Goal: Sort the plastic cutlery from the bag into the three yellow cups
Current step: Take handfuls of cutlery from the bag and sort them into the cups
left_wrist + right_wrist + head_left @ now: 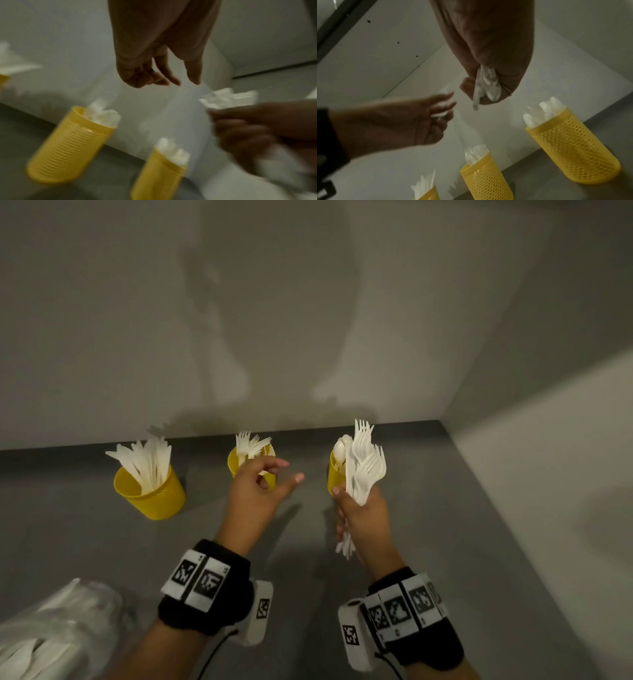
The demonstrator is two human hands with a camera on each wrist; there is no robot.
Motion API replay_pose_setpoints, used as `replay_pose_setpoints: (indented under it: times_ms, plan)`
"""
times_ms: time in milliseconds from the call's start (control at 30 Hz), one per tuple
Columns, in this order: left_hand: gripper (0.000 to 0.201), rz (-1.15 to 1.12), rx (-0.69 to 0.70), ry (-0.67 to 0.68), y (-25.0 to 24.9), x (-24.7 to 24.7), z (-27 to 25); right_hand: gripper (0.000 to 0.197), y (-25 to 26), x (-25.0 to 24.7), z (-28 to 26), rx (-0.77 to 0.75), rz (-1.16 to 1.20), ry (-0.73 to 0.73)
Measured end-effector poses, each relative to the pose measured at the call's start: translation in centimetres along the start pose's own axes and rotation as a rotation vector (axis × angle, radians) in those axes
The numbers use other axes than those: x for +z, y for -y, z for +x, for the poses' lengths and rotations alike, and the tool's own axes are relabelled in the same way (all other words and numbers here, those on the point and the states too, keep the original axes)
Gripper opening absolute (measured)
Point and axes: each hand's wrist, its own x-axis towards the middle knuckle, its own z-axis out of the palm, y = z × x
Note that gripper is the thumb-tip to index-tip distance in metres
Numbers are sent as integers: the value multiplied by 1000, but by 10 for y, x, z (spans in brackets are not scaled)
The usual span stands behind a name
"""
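Right hand [363, 515] is gripping a fork bundle [364, 463], blocking the right cup [333, 474]; left hand [255, 491] is hovering loosely spread before the middle cup [234, 462]; bag [51, 628] is lying near-left

Each forearm wore a black wristband [205, 590] carrying white tags with black square markers, a white camera block [354, 635] beside it, and a thin black cable [214, 652].

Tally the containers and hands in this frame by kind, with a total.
Yellow cups: 3 (knife cup, fork cup, spoon cup)
Plastic bags: 1 (cutlery bag)
Hands: 2 (left hand, right hand)
Total: 6
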Motion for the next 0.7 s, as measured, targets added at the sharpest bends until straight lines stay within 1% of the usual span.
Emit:
replay_pose_setpoints:
  times_ms: [33, 67, 100, 133, 167, 200, 233, 300, 367, 467, 533, 567, 633, 700]
  plan:
    - [20, -42, -9, 103, -7, 10, -12, 10, 1, 4, -1, 2, -22, 3]
    - [18, -81, -17, 182, -14, 18, -21, 13, 0, 7, -2, 4, -39, 9]
    - [20, -104, -23, 228, -18, 25, -28, 21, 0, 11, -2, 30, -29, 15]
    - [22, -115, -22, 241, -22, 31, -33, 33, 2, 13, -4, 66, 0, 35]
    - [25, -121, -20, 227, -24, 35, -36, 43, 5, 15, -7, 82, -2, 69]
    - [26, -140, -22, 203, -26, 36, -38, 48, 6, 16, -8, 65, -19, 99]
    - [25, -161, -23, 186, -28, 37, -39, 49, 6, 17, -11, 12, -45, 111]
    - [19, -122, 25, 162, -28, 36, -40, 47, 9, 19, -18, -76, -94, 129]
    - [14, -81, 52, 151, -26, 32, -39, 45, 8, 24, -23, -125, -106, 129]
    - [5, -206, -16, 192, -30, 25, -37, 29, 5, 27, -25, -149, -144, 140]
    - [12, -270, -47, 217, -32, 20, -34, 45, 3, 25, -25, -181, -290, 167]
    - [14, -287, -52, 226, -32, 18, -32, 51, 4, 24, -26, -191, -301, 178]
    - [15, -296, -48, 231, -35, 13, -28, 56, 7, 21, -26, -238, -297, 195]
    - [21, -299, -46, 219, -38, 10, -25, 57, 10, 20, -27, -258, -318, 220]
